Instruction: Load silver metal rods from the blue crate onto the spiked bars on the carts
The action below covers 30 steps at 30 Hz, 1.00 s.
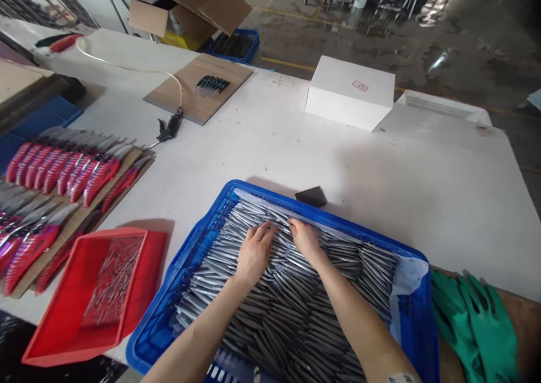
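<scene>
A blue plastic basket (270, 190) holds many slim grey metal blades (291, 310) laid side by side in rows. Over the rows near the far rim, my left hand (255, 252) has its fingers bent down and closed on some blades. Close to its right, my right hand (305, 239) pinches blades with curled fingers. The fingertips of both hands face each other, a short gap apart. Exactly how many blades they grip is hidden. Translucent plastic sheet (408, 276) lines the basket's edge.
A red tray (76, 281) of thin metal pieces stands left, beside rows of red-handled folding saws (63, 169). A dark block (311, 196) lies beyond the basket. Farther off are an air gun (171, 127), cardboard (203, 98) and a white box (350, 93). Green gloves (477, 321) lie right.
</scene>
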Each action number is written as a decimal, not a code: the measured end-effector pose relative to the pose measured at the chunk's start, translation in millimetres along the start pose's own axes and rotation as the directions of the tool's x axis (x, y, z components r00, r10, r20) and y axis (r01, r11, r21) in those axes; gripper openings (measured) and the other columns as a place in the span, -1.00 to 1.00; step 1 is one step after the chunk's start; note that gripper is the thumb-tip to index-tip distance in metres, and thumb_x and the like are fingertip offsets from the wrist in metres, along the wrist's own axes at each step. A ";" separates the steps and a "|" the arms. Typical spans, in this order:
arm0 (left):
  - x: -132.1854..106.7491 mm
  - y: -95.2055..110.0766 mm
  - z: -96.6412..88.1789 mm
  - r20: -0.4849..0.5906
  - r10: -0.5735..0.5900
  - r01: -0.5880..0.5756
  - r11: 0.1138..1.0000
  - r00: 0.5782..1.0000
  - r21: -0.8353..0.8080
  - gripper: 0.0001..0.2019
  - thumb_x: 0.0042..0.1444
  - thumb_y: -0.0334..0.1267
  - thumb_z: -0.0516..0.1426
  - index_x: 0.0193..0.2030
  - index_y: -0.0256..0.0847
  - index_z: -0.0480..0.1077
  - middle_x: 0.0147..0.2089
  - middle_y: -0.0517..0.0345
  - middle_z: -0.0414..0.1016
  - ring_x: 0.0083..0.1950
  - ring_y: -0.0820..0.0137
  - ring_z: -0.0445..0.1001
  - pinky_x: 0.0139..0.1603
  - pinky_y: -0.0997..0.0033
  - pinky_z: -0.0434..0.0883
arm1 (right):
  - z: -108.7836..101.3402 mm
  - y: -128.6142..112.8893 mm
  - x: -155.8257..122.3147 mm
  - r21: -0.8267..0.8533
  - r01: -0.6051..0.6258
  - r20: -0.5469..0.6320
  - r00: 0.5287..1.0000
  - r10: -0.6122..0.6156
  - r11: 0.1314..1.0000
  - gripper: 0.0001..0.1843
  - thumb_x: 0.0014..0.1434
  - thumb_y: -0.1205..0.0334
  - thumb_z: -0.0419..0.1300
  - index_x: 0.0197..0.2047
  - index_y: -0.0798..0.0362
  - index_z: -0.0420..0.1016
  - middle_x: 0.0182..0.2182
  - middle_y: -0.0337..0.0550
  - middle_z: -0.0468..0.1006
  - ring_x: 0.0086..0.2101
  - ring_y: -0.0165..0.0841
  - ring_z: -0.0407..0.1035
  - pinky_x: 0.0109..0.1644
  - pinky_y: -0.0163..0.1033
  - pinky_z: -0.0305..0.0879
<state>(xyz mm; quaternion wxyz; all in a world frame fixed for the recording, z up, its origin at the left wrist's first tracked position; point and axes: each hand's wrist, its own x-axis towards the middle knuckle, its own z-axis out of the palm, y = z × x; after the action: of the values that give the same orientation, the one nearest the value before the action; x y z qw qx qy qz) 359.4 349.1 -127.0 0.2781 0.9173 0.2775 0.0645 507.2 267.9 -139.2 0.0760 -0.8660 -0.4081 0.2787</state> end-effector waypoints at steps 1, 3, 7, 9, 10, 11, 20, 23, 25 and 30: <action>3.7 -1.4 1.9 0.017 0.027 -0.028 0.998 0.999 0.054 -0.64 0.13 -0.34 -0.07 0.06 -0.09 0.28 0.08 0.04 0.33 0.00 0.20 0.23 0.03 0.15 0.25 | -0.5 -0.1 0.1 -0.002 -0.006 0.005 1.000 0.006 1.000 -0.67 0.25 0.21 -0.10 0.03 -0.06 0.32 -0.19 -0.14 0.53 -0.18 -0.36 0.39 -0.14 -0.36 0.16; 8.4 -4.2 5.4 0.024 0.033 -0.034 0.998 0.999 0.048 -0.64 0.11 -0.33 -0.04 0.05 -0.02 0.29 0.03 0.07 0.36 -0.02 0.19 0.23 -0.03 0.16 0.28 | -0.9 -0.1 0.8 -0.004 -0.012 0.008 1.000 0.012 1.000 -0.67 0.25 0.21 -0.10 0.03 -0.06 0.32 -0.19 -0.14 0.52 -0.18 -0.36 0.39 -0.14 -0.37 0.16; 12.1 -11.0 8.3 -0.038 -0.034 0.028 0.988 0.999 -0.150 -0.70 0.04 -0.32 0.06 -0.10 0.08 0.40 -0.15 0.05 0.41 -0.10 0.18 0.25 -0.06 0.19 0.26 | 0.7 0.5 4.0 -0.012 -0.010 0.002 1.000 0.010 1.000 -0.68 0.25 0.20 -0.10 0.01 -0.08 0.32 -0.21 -0.15 0.53 -0.20 -0.35 0.40 -0.16 -0.35 0.18; 13.6 -14.3 7.5 -0.032 -0.049 0.042 0.981 0.998 -0.190 -0.74 0.03 -0.28 0.08 -0.15 0.09 0.43 -0.20 0.04 0.42 -0.12 0.18 0.27 -0.06 0.21 0.25 | 1.9 0.3 5.4 -0.027 -0.019 -0.006 1.000 0.019 0.999 -0.69 0.24 0.19 -0.09 0.01 -0.09 0.32 -0.23 -0.15 0.54 -0.22 -0.33 0.41 -0.17 -0.34 0.18; 14.4 -15.8 6.6 -0.019 -0.050 0.045 0.979 0.999 -0.198 -0.76 0.03 -0.27 0.08 -0.16 0.09 0.44 -0.21 0.04 0.42 -0.13 0.18 0.27 -0.06 0.22 0.24 | 2.4 0.0 5.5 -0.036 -0.028 -0.009 1.000 0.028 0.999 -0.69 0.24 0.18 -0.09 0.01 -0.08 0.32 -0.24 -0.14 0.54 -0.22 -0.32 0.41 -0.18 -0.34 0.18; 15.1 -17.2 5.5 -0.005 -0.051 0.049 0.976 0.999 -0.213 -0.77 0.02 -0.26 0.08 -0.18 0.09 0.44 -0.22 0.05 0.43 -0.14 0.19 0.28 -0.05 0.24 0.24 | 3.0 -0.2 4.9 -0.045 -0.036 -0.012 0.999 0.035 0.998 -0.68 0.24 0.17 -0.09 0.02 -0.07 0.30 -0.25 -0.13 0.54 -0.23 -0.32 0.41 -0.18 -0.33 0.18; 11.2 -31.6 -4.0 0.021 -0.100 0.102 0.952 0.995 -0.288 -0.87 0.00 -0.22 0.10 -0.36 0.04 0.48 -0.31 0.06 0.47 -0.20 0.20 0.30 -0.06 0.29 0.20 | 15.9 5.7 -28.3 -0.012 0.023 -0.035 0.999 -0.023 1.000 -0.61 0.19 0.25 -0.01 0.11 -0.03 0.18 -0.19 -0.12 0.51 -0.18 -0.32 0.37 -0.15 -0.34 0.17; 9.4 -36.6 -4.0 0.002 -0.138 0.133 0.950 0.990 -0.283 -0.86 0.01 -0.23 0.09 -0.35 0.03 0.48 -0.31 0.07 0.46 -0.22 0.21 0.31 -0.08 0.30 0.21 | 23.5 6.4 -37.2 -0.038 0.039 -0.035 0.999 -0.041 0.999 -0.58 0.19 0.30 -0.02 0.14 -0.02 0.15 -0.18 -0.11 0.49 -0.12 -0.32 0.30 -0.10 -0.33 0.14; 9.1 -38.6 -3.5 -0.015 -0.160 0.151 0.952 0.987 -0.267 -0.85 0.02 -0.26 0.08 -0.34 0.03 0.47 -0.29 0.08 0.46 -0.21 0.21 0.31 -0.09 0.31 0.22 | 27.5 5.3 -40.3 -0.032 0.073 -0.070 0.995 -0.075 0.997 -0.58 0.19 0.32 -0.04 0.13 -0.01 0.17 -0.19 -0.11 0.49 -0.11 -0.31 0.28 -0.10 -0.32 0.12; 6.0 -38.9 -9.5 -0.103 -0.218 0.197 0.963 0.971 -0.183 -0.77 0.05 -0.29 0.02 -0.17 0.00 0.41 -0.19 0.05 0.40 -0.11 0.17 0.28 -0.04 0.23 0.20 | 29.9 -1.7 -45.5 -0.020 0.091 -0.082 0.992 -0.092 0.996 -0.66 0.21 0.30 -0.06 0.04 -0.04 0.30 -0.32 -0.14 0.49 -0.23 -0.34 0.32 -0.17 -0.34 0.13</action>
<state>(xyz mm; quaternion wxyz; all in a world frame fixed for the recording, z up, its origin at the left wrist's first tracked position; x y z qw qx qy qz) 343.4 383.7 -140.5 0.3436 0.8502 0.3820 0.1145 466.5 232.1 -144.3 0.0986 -0.8578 -0.4462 0.2355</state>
